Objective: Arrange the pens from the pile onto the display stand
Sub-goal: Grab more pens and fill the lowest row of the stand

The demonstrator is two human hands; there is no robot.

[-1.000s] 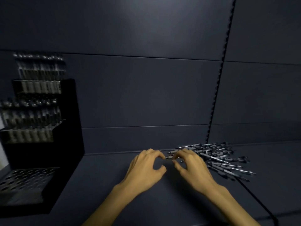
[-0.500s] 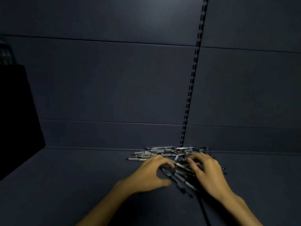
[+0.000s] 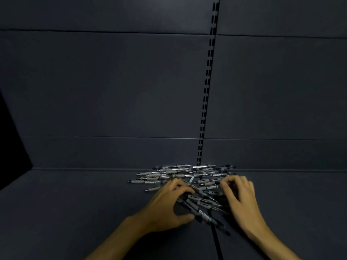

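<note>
Pens (image 3: 185, 175) lie in a loose heap on the dark shelf (image 3: 75, 203), up against the back wall (image 3: 112, 91) at the foot of a slotted upright strip (image 3: 206, 91). Most lie crosswise; a few at the near side slant toward the camera along the seam in the shelf. The left hand (image 3: 165, 205) rests on the near left part of the heap, fingers curled down onto the pens and the thumb stretched out low along the shelf beside one slanted pen (image 3: 201, 212); whether this grip has closed on a pen I cannot tell. The right hand (image 3: 238, 196) sits on the right side of the heap, fingers bent with their tips among the pens; its grip is likewise unclear. A black edge (image 3: 11, 143) shows at the far left, too little of it to say what it is
</note>
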